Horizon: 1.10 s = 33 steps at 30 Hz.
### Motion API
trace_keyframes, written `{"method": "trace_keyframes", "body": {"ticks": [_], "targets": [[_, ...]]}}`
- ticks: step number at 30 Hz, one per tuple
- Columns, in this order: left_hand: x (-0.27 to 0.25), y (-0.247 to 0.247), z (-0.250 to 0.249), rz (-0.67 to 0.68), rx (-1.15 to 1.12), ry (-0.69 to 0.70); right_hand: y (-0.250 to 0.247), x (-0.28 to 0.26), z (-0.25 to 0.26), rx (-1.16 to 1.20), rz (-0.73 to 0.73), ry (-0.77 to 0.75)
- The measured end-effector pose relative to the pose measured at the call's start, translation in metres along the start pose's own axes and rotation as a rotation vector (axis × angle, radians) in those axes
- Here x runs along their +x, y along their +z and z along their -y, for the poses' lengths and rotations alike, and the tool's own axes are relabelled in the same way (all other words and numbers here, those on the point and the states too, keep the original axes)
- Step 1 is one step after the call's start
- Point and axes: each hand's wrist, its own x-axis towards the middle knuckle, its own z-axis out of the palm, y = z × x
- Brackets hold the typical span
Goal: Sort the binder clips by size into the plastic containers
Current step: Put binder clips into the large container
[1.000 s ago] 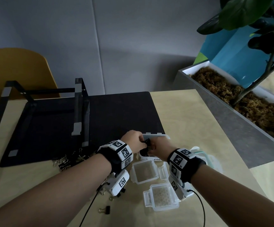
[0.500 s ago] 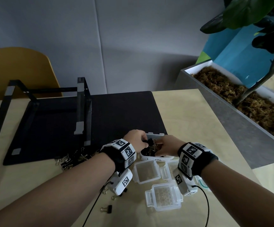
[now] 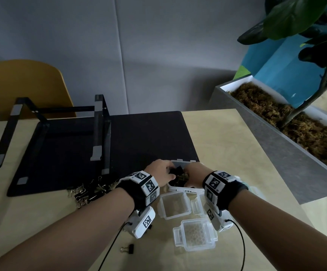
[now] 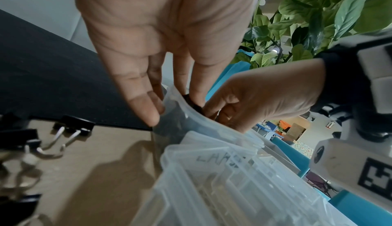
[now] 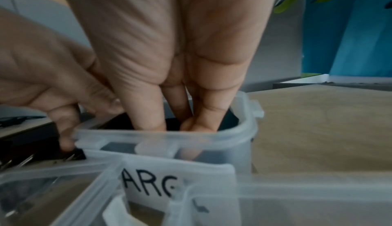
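Observation:
A clear plastic container (image 3: 180, 160) labelled LARGE stands at the near edge of the black mat, with several black binder clips (image 3: 179, 174) in it. My left hand (image 3: 161, 171) grips its left wall (image 4: 191, 110), fingers (image 4: 146, 112) outside and thumb inside on a clip. My right hand (image 3: 195, 173) reaches down past the rim (image 5: 148, 134), and its thumb and fingers (image 5: 144, 115) come together on a black clip; the tips are partly hidden. A pile of loose binder clips (image 3: 88, 192) lies left of my left wrist.
Two smaller clear containers (image 3: 174, 204) (image 3: 196, 234) sit open near my wrists. A single clip (image 3: 128, 248) lies under my left forearm. A black metal stand (image 3: 100, 130) rests on the mat (image 3: 139, 137). A grey planter (image 3: 276, 149) runs along the table's right side.
Both hands held a black clip above the container's rim; they have now sunk into the container, the right hand deepest.

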Motion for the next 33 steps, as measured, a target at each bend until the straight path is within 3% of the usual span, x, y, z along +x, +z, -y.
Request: {"method": "trace_keyframes", "body": {"ticks": [10,17,28,33], "targets": [[-0.018,-0.003,0.012,0.083,-0.059,0.024,0.002,-0.020,-0.007,0.245,-0.212,0.026],[-0.044,-0.020,0.042,-0.022,-0.082,-0.002,0.004,-0.042,0.012,0.401,-0.354,0.002],[-0.092,-0.046,0.125,-0.052,0.029,-0.145,0.033,-0.046,0.083,0.473,-0.257,-0.123],[-0.109,-0.054,0.157,-0.176,0.042,-0.141,0.051,-0.039,0.117,0.476,-0.223,-0.160]]}}
